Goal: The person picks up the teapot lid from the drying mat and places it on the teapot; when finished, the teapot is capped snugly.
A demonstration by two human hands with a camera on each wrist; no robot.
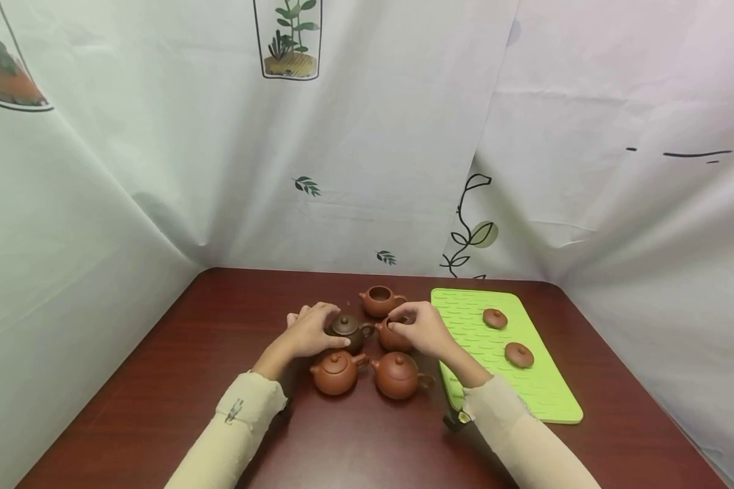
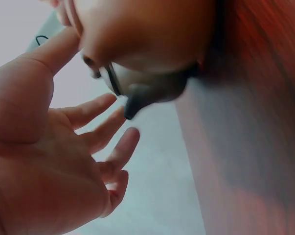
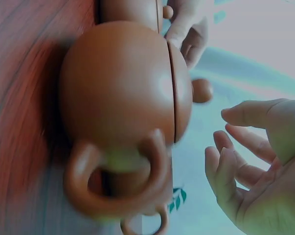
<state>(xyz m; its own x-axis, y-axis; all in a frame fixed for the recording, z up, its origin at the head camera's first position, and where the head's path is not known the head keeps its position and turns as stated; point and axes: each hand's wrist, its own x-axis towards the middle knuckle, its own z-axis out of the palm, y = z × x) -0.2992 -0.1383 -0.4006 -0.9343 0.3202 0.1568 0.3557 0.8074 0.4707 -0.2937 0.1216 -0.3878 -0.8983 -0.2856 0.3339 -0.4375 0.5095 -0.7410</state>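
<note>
My left hand (image 1: 310, 333) is beside a dark brown teapot (image 1: 346, 327) with its lid on, fingers spread loosely about it. In the left wrist view those fingers are apart from the dark teapot's spout. My right hand (image 1: 423, 329) hovers at the top of a reddish-brown teapot (image 1: 394, 338), partly hiding it; part of its rim shows. In the right wrist view the fingers are loosely bent, with nothing between them. Nearer me stand two lidded reddish-brown teapots, one on the left (image 1: 335, 373) and one on the right (image 1: 396, 377). Behind, a teapot (image 1: 373, 307) stands lidless.
A lime-green textured mat (image 1: 544, 397) lies on the right of the dark red table (image 1: 177, 380). Two brown teapot lids rest on it, a far lid (image 1: 495, 318) and a near lid (image 1: 519, 354). White printed cloth (image 1: 367, 136) hangs around the table's back and sides.
</note>
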